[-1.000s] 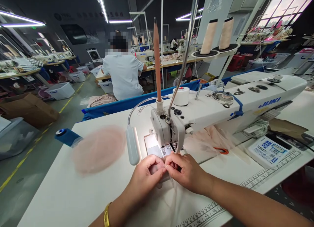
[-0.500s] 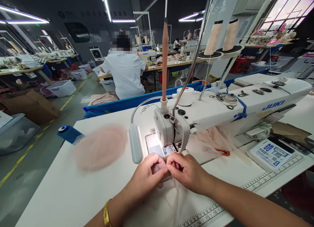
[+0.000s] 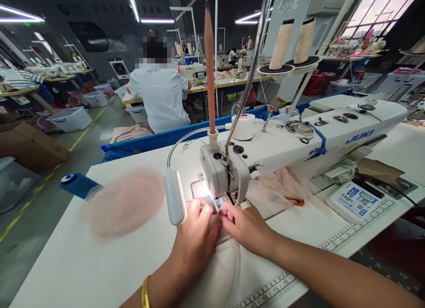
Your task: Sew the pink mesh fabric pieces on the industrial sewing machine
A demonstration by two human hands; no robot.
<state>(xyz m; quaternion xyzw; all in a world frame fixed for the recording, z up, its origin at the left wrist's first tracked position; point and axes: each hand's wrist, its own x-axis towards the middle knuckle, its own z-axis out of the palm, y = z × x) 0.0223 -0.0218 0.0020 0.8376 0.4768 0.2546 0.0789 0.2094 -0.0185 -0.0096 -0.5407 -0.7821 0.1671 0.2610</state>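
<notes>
Both hands are at the needle area of a white sewing machine point(image 3: 215, 170). My left hand point(image 3: 195, 230) is closed with bent fingers on thin, pale sheer fabric point(image 3: 226, 263), just left of the presser foot point(image 3: 219, 202). On the right of the foot, my right hand point(image 3: 247, 226) pinches the edge of the same fabric, finger and thumb together. The fabric trails toward me over the table. Their fingertips hide the held edge. A slim lamp point(image 3: 175, 197) lights the spot from the left, close to my left hand.
A pile of sheer pinkish fabric point(image 3: 126, 204) lies left, near a blue thread cone point(image 3: 79, 186). Behind the machine head are more fabric point(image 3: 279, 186) and orange-handled snips point(image 3: 295, 201). A pencil point(image 3: 210, 73) stands upright on the machine. A person in a white shirt point(image 3: 159, 95) sits ahead.
My hands have moved forward, nearer the presser foot, with the fabric. The left hand has turned knuckles-up, its fingers reaching beside the foot. The whole view has shifted slightly.
</notes>
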